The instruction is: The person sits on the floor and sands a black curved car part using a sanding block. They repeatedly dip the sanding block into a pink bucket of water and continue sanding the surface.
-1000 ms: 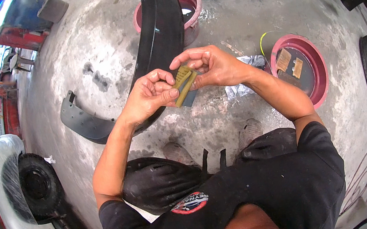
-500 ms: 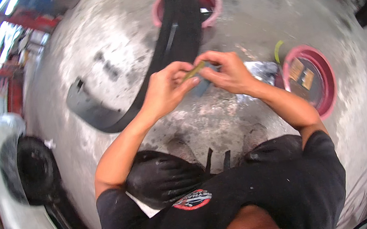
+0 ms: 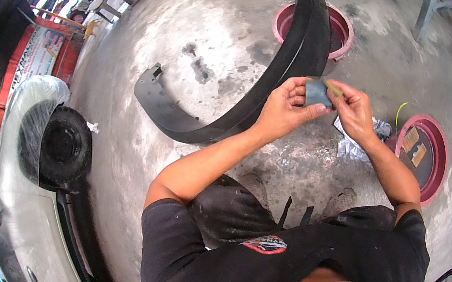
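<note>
In front of my knees, both my hands are raised above the floor. My left hand pinches a flat blue-grey pad between thumb and fingers. A small yellowish-brown piece, possibly folded sandpaper, is gripped in my right hand at the pad's right edge; motion blurs it. Just beyond my hands lies a long curved black fender flare. Its grey end curls round to the left, and its far end rests over a pink tub.
A second pink tub at the right holds tan pieces. Crumpled silvery sheeting lies beside it. On the left stands a car partly covered in clear plastic, its black tyre showing. Metal legs stand at the far right.
The view has swung left, so the floor things appear farther right. Both hands were at the yellowish piece over the pad; now my left hand holds the pad and my right the yellowish piece.
</note>
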A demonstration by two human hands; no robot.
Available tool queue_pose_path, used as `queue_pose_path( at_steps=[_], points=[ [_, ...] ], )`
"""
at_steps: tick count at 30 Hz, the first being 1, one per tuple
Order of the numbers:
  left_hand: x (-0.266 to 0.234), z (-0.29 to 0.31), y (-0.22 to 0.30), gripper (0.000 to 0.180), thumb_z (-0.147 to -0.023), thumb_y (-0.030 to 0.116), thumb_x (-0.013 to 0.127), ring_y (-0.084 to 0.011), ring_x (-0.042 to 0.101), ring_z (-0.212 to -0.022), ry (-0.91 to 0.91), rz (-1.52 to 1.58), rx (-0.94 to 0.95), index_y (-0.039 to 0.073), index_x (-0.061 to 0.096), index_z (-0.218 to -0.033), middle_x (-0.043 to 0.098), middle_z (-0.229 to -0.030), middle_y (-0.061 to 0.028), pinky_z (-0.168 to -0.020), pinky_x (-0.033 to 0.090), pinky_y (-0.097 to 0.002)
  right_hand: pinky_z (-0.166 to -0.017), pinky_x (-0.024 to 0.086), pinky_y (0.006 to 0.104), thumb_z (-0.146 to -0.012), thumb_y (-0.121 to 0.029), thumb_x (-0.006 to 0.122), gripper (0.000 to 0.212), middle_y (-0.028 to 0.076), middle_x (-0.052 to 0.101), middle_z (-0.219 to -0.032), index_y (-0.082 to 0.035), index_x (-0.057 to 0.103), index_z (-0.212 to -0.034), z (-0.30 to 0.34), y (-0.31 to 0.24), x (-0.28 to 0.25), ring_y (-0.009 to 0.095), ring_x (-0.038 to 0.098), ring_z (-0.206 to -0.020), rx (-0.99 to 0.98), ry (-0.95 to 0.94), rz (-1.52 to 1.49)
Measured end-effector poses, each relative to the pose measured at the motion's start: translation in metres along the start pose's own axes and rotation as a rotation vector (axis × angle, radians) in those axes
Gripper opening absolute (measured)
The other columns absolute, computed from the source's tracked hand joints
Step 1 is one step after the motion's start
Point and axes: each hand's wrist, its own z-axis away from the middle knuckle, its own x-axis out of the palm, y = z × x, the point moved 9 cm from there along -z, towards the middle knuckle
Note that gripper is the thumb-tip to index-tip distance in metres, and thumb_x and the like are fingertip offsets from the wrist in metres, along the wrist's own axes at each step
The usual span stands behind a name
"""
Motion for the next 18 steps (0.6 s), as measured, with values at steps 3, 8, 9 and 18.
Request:
queue_pose_path(
  at_steps=[3, 8, 9, 18],
  points=[
    [0.0, -0.013, -0.026, 0.041, -0.097, 0.008, 0.072, -0.0147, 0.068, -0.104, -0.064, 0.073, -0.088, -0.003, 0.056, -0.132, 0.069, -0.122, -0.0115, -0.095, 0.057, -0.0305, -0.074, 0.056, 0.0256, -0.105, -0.015, 0.063, 0.03, 0.004, 0.071, -0.107, 0.003, 0.067, -0.128, 0.002, 0.007, -0.005, 0.009, 0.065, -0.093, -0.034, 0.168, -0.234],
    [-0.013, -0.012, -0.019, 0.033, -0.1, 0.011, 0.069, -0.0173, 0.07, -0.104, -0.101, 0.069, -0.183, -0.004, 0.062, -0.128, 0.07, -0.119, -0.0121, -0.093, 0.059, -0.0326, -0.081, 0.054, 0.026, -0.103, -0.018, 0.066, 0.031, 0.002, 0.073, -0.106, 0.001, 0.069, -0.128, -0.003, -0.013, -0.007, 0.007, 0.063, -0.091, -0.121, 0.177, 0.011],
    [-0.015, -0.012, -0.02, 0.029, -0.102, 0.013, 0.066, -0.0158, 0.071, -0.1, -0.064, 0.14, -0.192, -0.004, 0.063, -0.125, 0.071, -0.115, -0.0112, -0.09, 0.06, -0.0305, -0.081, 0.053, 0.0253, -0.102, -0.018, 0.067, 0.032, 0.002, 0.073, -0.105, 0.001, 0.069, -0.127, -0.005, -0.006, -0.005, 0.006, 0.062, -0.09, -0.071, 0.15, -0.006],
    [-0.007, -0.017, -0.015, 0.012, -0.1, 0.01, 0.069, -0.0105, 0.07, -0.084, -0.101, -0.103, -0.07, 0.0, 0.071, -0.104, 0.073, -0.092, -0.0038, -0.08, 0.055, -0.0236, -0.068, 0.055, 0.0275, -0.107, -0.047, 0.053, 0.046, 0.003, 0.073, -0.094, -0.004, 0.071, -0.111, -0.006, 0.016, 0.007, 0.012, 0.067, -0.08, 0.373, -0.037, -0.491]
  ],
)
